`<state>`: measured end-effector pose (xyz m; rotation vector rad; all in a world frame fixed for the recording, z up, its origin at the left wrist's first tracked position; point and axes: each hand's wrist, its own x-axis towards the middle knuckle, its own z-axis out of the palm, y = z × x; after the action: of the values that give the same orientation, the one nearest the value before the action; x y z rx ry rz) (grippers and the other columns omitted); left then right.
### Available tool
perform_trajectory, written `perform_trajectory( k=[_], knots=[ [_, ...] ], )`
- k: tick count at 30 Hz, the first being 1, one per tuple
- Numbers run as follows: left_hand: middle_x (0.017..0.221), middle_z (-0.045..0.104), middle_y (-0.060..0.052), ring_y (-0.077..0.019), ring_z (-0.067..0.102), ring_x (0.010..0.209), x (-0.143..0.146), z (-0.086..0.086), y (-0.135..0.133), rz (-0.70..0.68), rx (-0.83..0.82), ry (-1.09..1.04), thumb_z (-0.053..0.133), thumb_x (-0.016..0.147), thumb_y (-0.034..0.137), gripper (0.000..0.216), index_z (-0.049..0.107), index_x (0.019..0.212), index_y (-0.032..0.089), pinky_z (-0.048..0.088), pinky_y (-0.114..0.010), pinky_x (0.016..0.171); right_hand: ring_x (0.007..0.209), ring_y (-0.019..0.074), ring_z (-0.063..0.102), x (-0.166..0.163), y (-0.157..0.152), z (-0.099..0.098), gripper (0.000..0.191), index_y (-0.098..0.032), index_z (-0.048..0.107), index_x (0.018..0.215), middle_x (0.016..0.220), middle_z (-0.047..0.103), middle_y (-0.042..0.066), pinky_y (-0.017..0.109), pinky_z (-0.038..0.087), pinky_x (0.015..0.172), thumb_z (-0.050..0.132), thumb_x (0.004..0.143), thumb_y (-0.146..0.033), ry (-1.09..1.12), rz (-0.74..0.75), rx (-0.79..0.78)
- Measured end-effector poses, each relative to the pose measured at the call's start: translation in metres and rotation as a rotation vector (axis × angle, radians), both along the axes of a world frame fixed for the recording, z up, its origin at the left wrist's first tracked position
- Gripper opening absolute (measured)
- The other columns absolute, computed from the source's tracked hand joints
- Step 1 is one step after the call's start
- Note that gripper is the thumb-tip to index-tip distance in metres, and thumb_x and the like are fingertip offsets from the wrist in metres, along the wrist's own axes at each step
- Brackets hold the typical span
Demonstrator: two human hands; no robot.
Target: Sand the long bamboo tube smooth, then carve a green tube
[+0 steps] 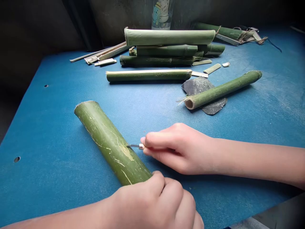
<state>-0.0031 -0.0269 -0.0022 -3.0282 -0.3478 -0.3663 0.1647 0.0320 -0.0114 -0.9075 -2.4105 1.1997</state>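
Observation:
A thick green bamboo tube (105,136) lies slanted across the blue tabletop, its far end toward the upper left. My left hand (152,200) is wrapped round its near end, which it hides. Pale scratches and a scraped patch mark the tube's upper side. From the right, my right hand (176,148) pinches a small thin-bladed tool (135,146) with a light end. The dark blade meets the tube's right side at the scraped patch. Most of the tool's handle is hidden in the fingers, so its exact kind cannot be made out.
Several bamboo pieces (169,37) are stacked at the back, with a split length (147,75) before them. A thinner tube (226,89) rests on dark sandpaper (214,107) at right. Bamboo strips (111,52) lie back left; a clear bottle (162,14) stands behind.

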Motion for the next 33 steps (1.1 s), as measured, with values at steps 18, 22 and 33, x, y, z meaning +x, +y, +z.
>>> perform_trajectory(
  k=[18, 22, 33],
  knots=[
    [0.063, 0.051, 0.004, -0.0143, 0.044, 0.054, 0.000, -0.003, 0.002, -0.017, -0.033, -0.017, 0.048, 0.092, 0.023, 0.019, 0.053, 0.073, 0.022, 0.038, -0.031, 0.048, 0.058, 0.0098, 0.027, 0.001, 0.005, 0.000, 0.025, -0.022, 0.036, 0.073, 0.064, 0.037, -0.005, 0.024, 0.024, 0.057, 0.045, 0.095, -0.029, 0.023, 0.019, -0.008],
    [0.063, 0.051, 0.003, -0.0144, 0.045, 0.054, 0.001, 0.000, 0.003, -0.028, -0.039, -0.022, 0.047, 0.094, 0.026, 0.022, 0.053, 0.073, 0.021, 0.037, -0.031, 0.048, 0.057, 0.0096, 0.027, -0.004, 0.005, -0.001, 0.020, -0.022, 0.040, 0.077, 0.064, 0.038, -0.005, 0.024, 0.023, 0.057, 0.045, 0.095, -0.029, 0.020, -0.030, 0.005],
    [0.063, 0.051, 0.002, -0.0150, 0.044, 0.053, 0.000, -0.001, 0.004, -0.057, -0.057, -0.016, 0.046, 0.090, 0.019, 0.019, 0.050, 0.072, 0.021, 0.035, -0.031, 0.047, 0.058, 0.0102, 0.025, 0.002, 0.006, -0.002, 0.023, -0.021, 0.042, 0.076, 0.064, 0.039, -0.005, 0.025, 0.022, 0.058, 0.045, 0.096, -0.031, 0.045, 0.034, 0.013]
  ],
)
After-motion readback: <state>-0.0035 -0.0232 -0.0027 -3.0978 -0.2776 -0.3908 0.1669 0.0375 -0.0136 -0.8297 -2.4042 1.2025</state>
